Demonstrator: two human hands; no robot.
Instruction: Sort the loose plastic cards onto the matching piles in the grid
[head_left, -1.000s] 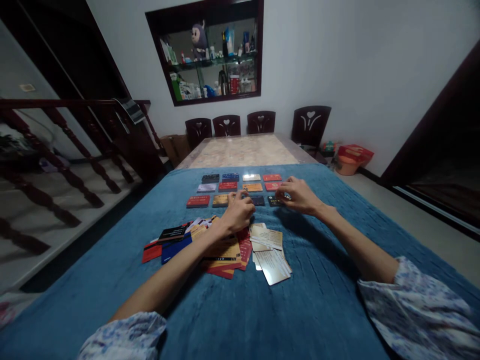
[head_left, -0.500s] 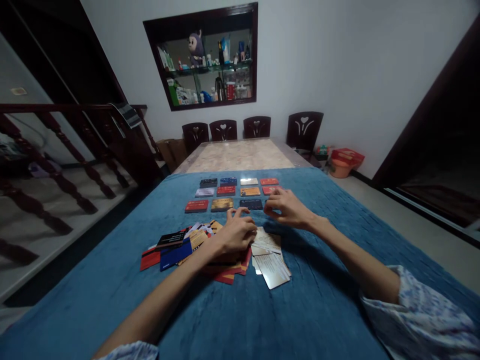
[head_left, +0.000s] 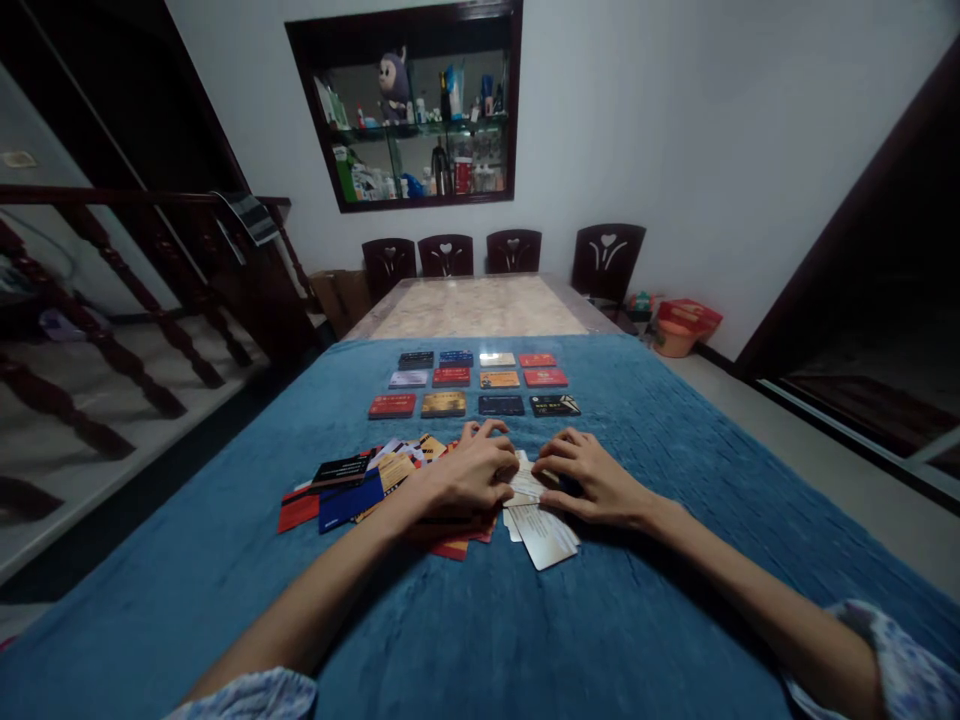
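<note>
My left hand [head_left: 482, 468] and right hand [head_left: 583, 475], loosely spread, touch pale cards [head_left: 546, 540] inside the blue cloth's [head_left: 525, 645] far edge.

This looks like a home, probably its dining area: dark wooden chairs [head_left: 514, 264] with heart cut-outs stand beyond the far edge of a long tabletop [head_left: 480, 305], partly spread with a blue cloth [head_left: 480, 620]. On the wall behind, a niche [head_left: 427, 205] displays a plush toy [head_left: 392, 92]; past the left edge runs a turned-wood balustrade [head_left: 135, 196].
</note>
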